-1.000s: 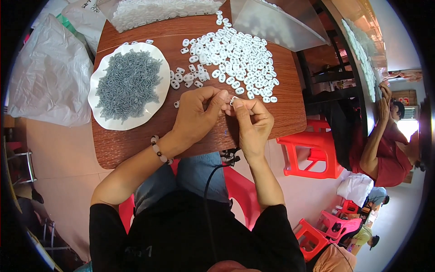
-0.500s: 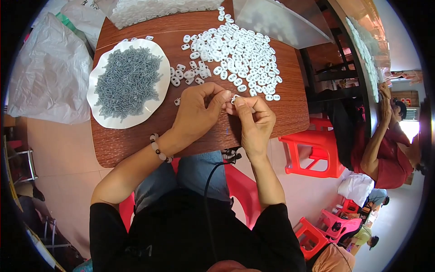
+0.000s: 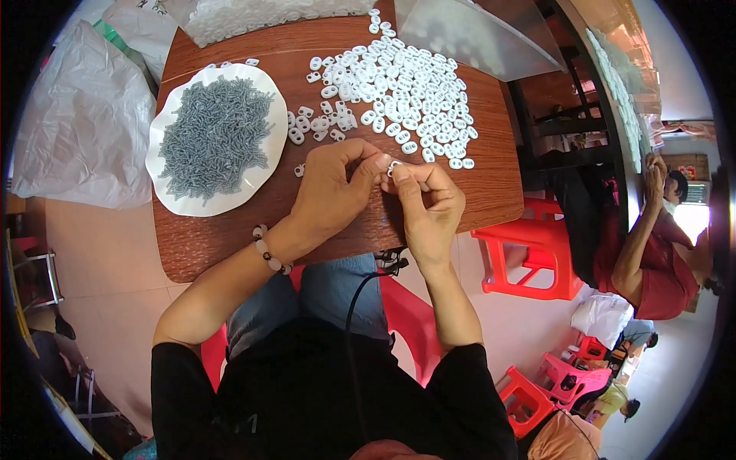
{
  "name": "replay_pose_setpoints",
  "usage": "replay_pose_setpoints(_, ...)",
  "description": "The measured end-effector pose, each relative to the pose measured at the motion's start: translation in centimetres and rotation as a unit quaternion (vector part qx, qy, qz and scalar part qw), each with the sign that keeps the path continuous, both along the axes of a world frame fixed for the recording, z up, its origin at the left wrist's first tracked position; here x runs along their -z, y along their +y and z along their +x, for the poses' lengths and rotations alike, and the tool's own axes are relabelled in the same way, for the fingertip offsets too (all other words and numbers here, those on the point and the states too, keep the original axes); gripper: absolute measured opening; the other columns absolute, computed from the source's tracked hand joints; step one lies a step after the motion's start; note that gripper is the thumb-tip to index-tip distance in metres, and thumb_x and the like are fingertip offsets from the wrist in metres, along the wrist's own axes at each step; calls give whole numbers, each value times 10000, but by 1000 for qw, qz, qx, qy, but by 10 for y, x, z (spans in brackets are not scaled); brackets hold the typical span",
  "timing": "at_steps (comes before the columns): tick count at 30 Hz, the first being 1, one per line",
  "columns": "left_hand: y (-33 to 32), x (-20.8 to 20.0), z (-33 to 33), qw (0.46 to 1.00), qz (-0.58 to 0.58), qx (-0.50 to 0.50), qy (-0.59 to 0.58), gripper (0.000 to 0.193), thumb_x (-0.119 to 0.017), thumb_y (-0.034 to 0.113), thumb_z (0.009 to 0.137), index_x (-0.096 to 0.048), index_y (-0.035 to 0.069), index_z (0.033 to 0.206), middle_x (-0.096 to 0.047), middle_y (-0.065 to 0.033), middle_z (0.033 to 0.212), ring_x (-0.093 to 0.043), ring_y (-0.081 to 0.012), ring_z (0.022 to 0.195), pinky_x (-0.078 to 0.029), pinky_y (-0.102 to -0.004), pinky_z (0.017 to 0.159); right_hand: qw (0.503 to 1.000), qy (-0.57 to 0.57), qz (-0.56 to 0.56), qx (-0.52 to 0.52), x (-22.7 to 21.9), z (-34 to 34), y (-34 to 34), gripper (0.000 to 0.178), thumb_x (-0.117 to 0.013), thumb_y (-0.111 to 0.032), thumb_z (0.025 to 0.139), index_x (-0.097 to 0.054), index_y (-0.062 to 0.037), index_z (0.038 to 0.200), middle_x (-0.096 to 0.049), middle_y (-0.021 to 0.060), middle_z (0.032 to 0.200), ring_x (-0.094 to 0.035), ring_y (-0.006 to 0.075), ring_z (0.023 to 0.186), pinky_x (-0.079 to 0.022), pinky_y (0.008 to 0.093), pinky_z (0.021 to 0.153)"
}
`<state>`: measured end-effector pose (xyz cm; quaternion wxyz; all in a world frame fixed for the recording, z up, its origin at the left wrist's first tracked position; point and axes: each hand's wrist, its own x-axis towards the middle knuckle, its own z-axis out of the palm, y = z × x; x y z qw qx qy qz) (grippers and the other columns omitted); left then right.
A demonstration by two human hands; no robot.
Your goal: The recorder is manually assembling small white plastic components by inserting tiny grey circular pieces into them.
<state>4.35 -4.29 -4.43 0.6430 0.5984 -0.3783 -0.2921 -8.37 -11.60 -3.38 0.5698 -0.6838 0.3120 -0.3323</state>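
Left hand: the person's left hand (image 3: 335, 185) comes in over the near part of the desk (image 3: 491, 172), thumb and forefinger pressed together; from where I stand I can't tell what, if anything, sits between those tips.
Right hand: the right hand (image 3: 431, 208) pinches one small white piece (image 3: 392, 167) between thumb and forefinger, the other fingers curled in under it.
Held piece: just above the desk's near side, between the two hands, right by the left fingertips; finer detail is hidden by the fingers.
White heap: many loose white pieces (image 3: 410, 100), oval with holes, spread across the desk beyond the hands.
Small cluster: a few more white ones (image 3: 320, 123) between the heap and the plate, one lying close by the left hand.
Plate: a white wavy-rimmed plate (image 3: 156, 157) at the desk's left, piled with short grey sticks (image 3: 216, 138).
Far edge: a clear container (image 3: 280, 17) full of white pieces, and right of it a translucent bin (image 3: 475, 42).
Left wrist: a beaded bracelet (image 3: 267, 249).
Beside the desk: a pale plastic bag (image 3: 84, 123) on the left, a red stool (image 3: 529, 257) on the right.
Across the way: a co-worker in a dark red top (image 3: 659, 280), arms at another desk.
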Motion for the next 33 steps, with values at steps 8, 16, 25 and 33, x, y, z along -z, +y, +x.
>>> replay_pose_setpoints(8,2,5,-3,999,0,-27,-34,171,-620,103,907,-655,-37,814,-635,-61,660,-571,-99,612,-446,-258,560,1000,-24,10,0,-1,3,6,111,-627,-53,927,-659,46,888,-687,64,816,-613,80,740,-492,213,703)
replay_pose_setpoints(16,1,13,-3,998,3,-33,-61,186,-623,113,919,-652,-36,811,-616,-21,654,-535,-54,619,-426,-224,558,999,10,-32,2,-1,4,6,111,-631,-53,924,-665,48,894,-699,79,837,-627,83,748,-501,212,721)
replay_pose_setpoints(25,-2,5,-2,1000,3,-14,8,270,-571,177,961,-657,-56,854,-674,-103,709,-628,-112,653,-496,-260,605,997,-60,49,0,5,5,-2,128,-603,-63,942,-653,46,899,-697,96,832,-655,112,740,-534,239,718)
replay_pose_setpoints(33,-1,0,1,996,15,10,86,349,-538,232,998,-662,-71,875,-673,-76,745,-617,-79,673,-494,-225,620,994,-73,82,-5,11,5,-6,148,-592,-82,951,-648,52,918,-693,110,836,-670,140,750,-555,263,738)
